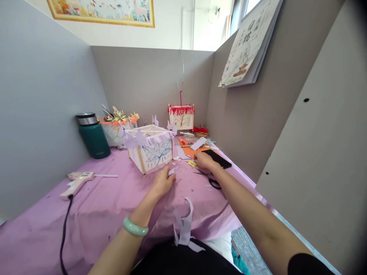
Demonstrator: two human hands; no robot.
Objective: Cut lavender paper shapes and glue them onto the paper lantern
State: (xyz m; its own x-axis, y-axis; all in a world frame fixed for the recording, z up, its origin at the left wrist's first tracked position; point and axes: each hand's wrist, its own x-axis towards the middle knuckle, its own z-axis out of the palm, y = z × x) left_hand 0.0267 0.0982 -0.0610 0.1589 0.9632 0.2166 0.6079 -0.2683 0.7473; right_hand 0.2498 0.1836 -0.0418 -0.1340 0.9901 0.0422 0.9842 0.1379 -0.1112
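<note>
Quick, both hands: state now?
Left hand: closed on a small lilac paper piece.
Right hand: at the orange sheet's edge; grip unclear.

Partitioned craft cubicle: grey panels (155,80), pink-covered table (114,206), glue gun (78,184), scissors (213,181), paper lanterns (157,151).

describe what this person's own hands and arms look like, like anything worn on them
The left hand and right hand are ungloved. A smooth, rounded pale green bangle circles the left wrist; the right wrist has nothing on it. A short black sleeve shows on the right arm; the left sleeve is out of view.
</note>
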